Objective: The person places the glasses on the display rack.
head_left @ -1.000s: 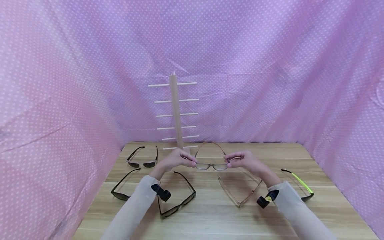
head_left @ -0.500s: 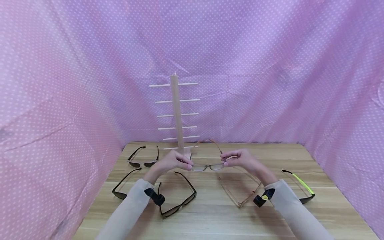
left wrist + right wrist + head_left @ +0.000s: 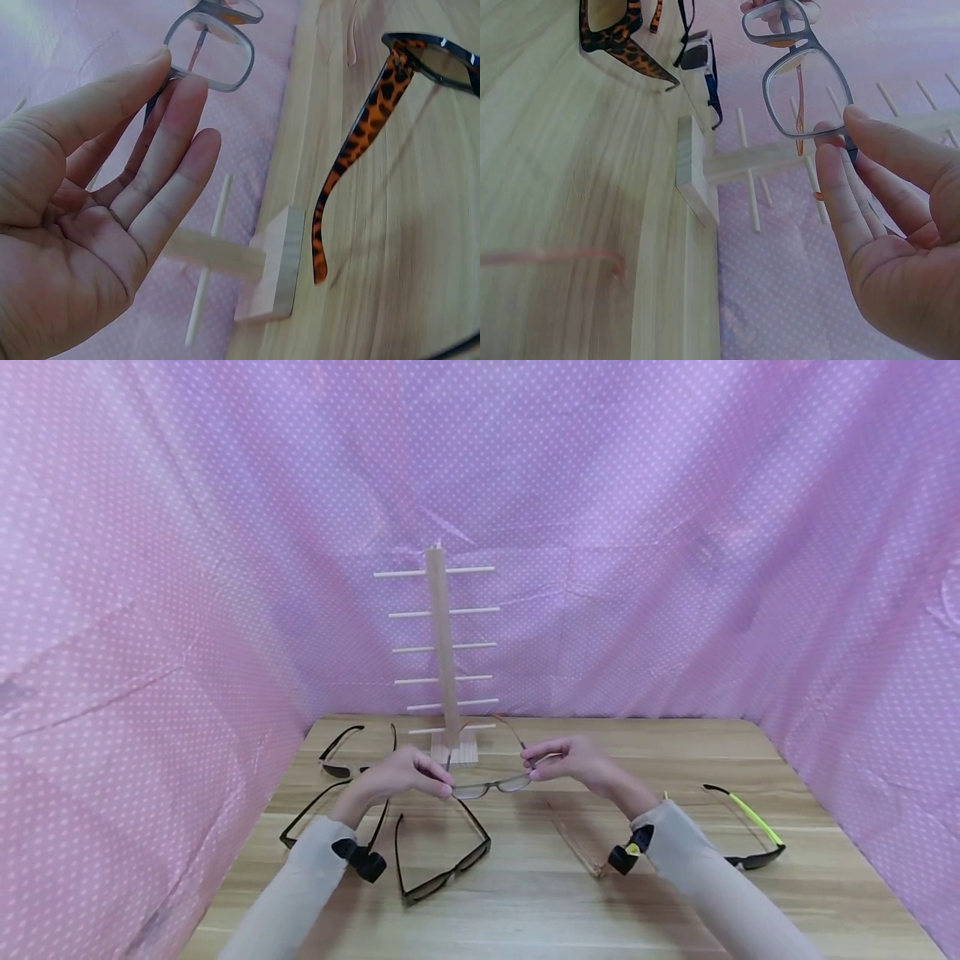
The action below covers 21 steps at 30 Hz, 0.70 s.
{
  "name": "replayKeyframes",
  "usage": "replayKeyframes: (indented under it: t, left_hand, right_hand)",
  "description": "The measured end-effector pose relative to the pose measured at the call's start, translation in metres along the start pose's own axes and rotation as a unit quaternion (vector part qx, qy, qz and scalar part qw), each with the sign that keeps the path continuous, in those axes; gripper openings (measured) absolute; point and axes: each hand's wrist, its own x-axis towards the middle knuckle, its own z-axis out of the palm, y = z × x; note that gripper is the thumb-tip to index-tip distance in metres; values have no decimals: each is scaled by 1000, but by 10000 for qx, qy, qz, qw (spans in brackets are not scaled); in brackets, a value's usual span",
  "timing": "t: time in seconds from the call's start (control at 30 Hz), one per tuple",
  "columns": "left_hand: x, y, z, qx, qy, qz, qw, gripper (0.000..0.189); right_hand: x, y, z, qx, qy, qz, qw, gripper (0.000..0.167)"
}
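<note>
Both hands hold up one pair of eyeglasses [image 3: 470, 792] with a grey frame, clear lenses and orange-brown temple ends. My left hand [image 3: 406, 774] pinches its left hinge corner between thumb and fingers. At the opposite corner my right hand [image 3: 576, 767] grips the frame the same way, as the right wrist view shows. The temples are unfolded and point away, toward the wooden display stand [image 3: 442, 643], an upright post with several thin crossbars on a block base. In the head view the glasses hang in front of that base.
Tortoiseshell sunglasses [image 3: 442, 881] lie on the wooden table [image 3: 525, 910] below the hands. Silver-rimmed sunglasses [image 3: 337, 771] and a dark pair [image 3: 300, 817] are at left. Pink-framed glasses [image 3: 577, 847] lie partly under the right arm; sunglasses with neon-yellow temples [image 3: 756, 818] are at right. Pink dotted cloth surrounds the table.
Both hands have carried the eyeglasses to the left and slightly nearer, from right of the stand to in front of its base. The grip has stayed the same.
</note>
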Motion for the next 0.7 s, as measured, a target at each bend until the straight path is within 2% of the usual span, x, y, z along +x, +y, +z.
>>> replayKeyframes:
  t: [0.23, 0.47, 0.7]
  left_hand:
    - [-14, -10, -12, -55, 7, -1, 10000, 33]
    - [-28, -19, -22, -85, 332, -386, 9987, 34]
    - [-33, -25, -31, -192, 573, -491, 9970, 33]
  right_hand:
    - [15, 0, 18, -5, -92, 23, 10000, 44]
    - [28, 2, 35, 78, -65, 52, 9999, 43]
    - [39, 1, 45, 138, 93, 161, 9997, 43]
